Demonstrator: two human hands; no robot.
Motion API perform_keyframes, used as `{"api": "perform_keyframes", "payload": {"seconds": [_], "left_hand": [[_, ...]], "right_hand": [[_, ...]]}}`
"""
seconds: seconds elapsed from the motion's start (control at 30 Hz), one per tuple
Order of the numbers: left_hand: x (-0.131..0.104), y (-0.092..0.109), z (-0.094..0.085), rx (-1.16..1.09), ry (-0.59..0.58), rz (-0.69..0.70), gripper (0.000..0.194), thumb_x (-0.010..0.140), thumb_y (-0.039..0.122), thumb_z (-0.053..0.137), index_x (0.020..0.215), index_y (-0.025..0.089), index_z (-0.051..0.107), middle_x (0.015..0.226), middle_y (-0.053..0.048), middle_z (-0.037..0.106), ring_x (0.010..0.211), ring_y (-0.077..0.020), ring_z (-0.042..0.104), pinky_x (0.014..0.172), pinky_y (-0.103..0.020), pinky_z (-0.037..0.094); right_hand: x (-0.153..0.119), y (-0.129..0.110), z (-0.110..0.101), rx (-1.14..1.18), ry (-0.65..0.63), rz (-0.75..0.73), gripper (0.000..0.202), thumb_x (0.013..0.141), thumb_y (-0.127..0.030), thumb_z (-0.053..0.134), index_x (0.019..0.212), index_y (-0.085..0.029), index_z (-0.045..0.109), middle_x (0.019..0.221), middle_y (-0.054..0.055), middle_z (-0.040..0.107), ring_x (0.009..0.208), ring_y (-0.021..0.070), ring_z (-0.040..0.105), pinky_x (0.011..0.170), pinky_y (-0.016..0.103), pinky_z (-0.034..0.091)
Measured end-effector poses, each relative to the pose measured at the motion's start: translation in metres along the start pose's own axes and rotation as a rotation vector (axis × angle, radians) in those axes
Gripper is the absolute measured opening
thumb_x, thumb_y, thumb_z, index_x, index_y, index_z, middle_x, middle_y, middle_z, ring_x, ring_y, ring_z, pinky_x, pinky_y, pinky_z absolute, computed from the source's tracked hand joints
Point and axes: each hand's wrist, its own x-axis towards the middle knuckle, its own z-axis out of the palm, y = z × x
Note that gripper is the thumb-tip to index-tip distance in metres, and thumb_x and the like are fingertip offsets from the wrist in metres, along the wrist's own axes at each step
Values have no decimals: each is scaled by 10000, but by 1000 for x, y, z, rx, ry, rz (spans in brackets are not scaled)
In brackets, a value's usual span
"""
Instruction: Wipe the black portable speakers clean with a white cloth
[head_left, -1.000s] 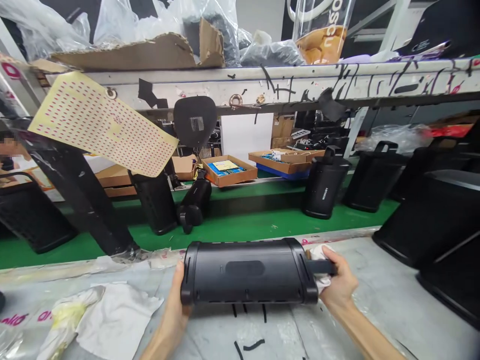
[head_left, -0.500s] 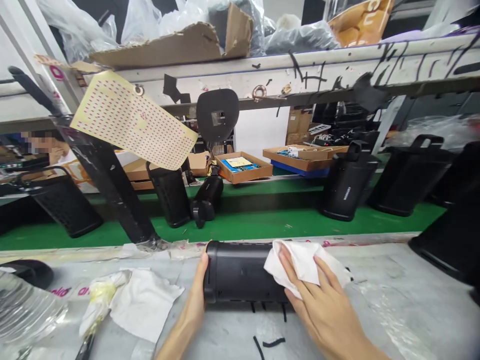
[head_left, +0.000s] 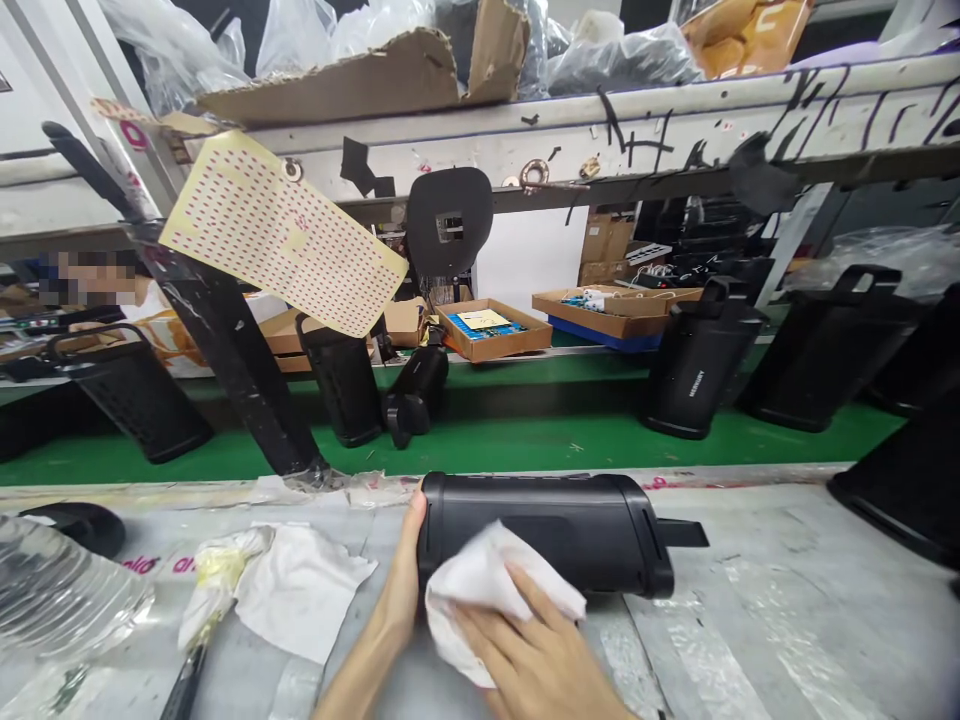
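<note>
A black cylindrical device point(head_left: 555, 530) lies on its side on the grey bench, its strap or handle pointing right. My left hand point(head_left: 401, 570) grips its left end, the fingers partly hidden behind it. Under the fingers of my right hand point(head_left: 525, 640) is a white cloth point(head_left: 487, 585), pressed against the device's lower left front. To the left, another white cloth point(head_left: 300, 585) lies flat beside a brush-like tool point(head_left: 191, 640) whose head is wrapped in white and yellowish material.
Several black devices, one of them point(head_left: 701, 365) upright, rest on the green belt point(head_left: 525, 445) behind the bench. A dark post point(head_left: 232, 350) slants at left with a dotted sticker sheet point(head_left: 281, 235). Clear plastic point(head_left: 67, 590) lies at left. A person point(head_left: 112, 290) is at far left.
My right hand has moved left and down with the cloth, uncovering the device's right end and strap. My left hand still holds the left end. The view has shifted slightly.
</note>
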Motion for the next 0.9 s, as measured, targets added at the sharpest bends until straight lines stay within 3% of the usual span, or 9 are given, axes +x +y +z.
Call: {"api": "perform_keyframes", "payload": {"seconds": [0.1,0.2,0.27,0.33,0.43,0.53,0.67,0.77,0.9], "left_hand": [[-2,2,2,12,-36,-41,391,973,429,503,1210,169,673,1380,-29,600,1397,-171,410,1194,-300,277],[-3,3,2,36,-29,-56,417,962,466,528,1247,186,647,1381,-18,601,1414,-137,378,1201,-261,235],[-4,4,2,45,-18,-53,441,953,493,536,1285,216,624,1403,6,582,1418,-118,366,1196,-233,228],[-5,5,2,49,-3,-56,447,952,501,533,1307,239,609,1424,30,561,1419,-115,365,1199,-229,215],[-7,6,2,56,13,-73,464,943,516,537,1308,239,609,1410,26,575,1404,-143,397,1205,-259,214],[-9,6,4,63,31,-72,476,937,517,545,1314,231,600,1361,6,619,1375,-158,443,1195,-272,247],[-10,8,8,78,82,-51,421,962,468,493,1269,211,622,1288,-18,668,1315,-186,517,1160,-304,332],[-10,10,9,116,110,-82,400,937,493,512,1202,231,656,1205,-30,706,1257,-233,570,1120,-376,401],[-8,8,8,142,97,-88,411,918,511,520,1196,236,645,1192,-51,707,1260,-251,566,1114,-416,407]], "right_hand": [[-25,17,-14,-41,-82,69,487,962,-158,411,1446,-147,471,1175,19,697,1057,245,624,1133,429,300],[-40,48,-35,-196,-138,252,558,1008,-161,336,1553,-98,235,1410,84,535,1193,271,546,1149,459,210],[-53,67,-50,-298,-140,353,571,1024,-167,323,1572,-133,168,1512,90,406,1289,266,470,1147,453,202],[-67,80,-61,-355,-111,449,571,1034,-190,313,1579,-168,146,1525,77,388,1359,270,397,1148,465,209],[-77,76,-62,-382,-69,557,576,1036,-202,292,1583,-161,114,1539,79,362,1438,280,268,1146,478,220],[-63,46,-48,-363,-73,490,623,1006,-164,297,1581,-116,63,1554,104,321,1464,290,191,1140,494,220],[-37,13,-29,-276,-168,338,635,952,-169,314,1572,-133,182,1568,28,295,1460,259,212,1130,438,285],[-39,26,-34,-266,-173,358,585,973,-174,335,1553,-168,257,1564,8,300,1443,232,266,1138,436,295],[-72,82,-71,-231,-111,777,481,1032,-293,259,1413,-151,515,1431,75,507,1359,300,420,1096,533,366]]}}
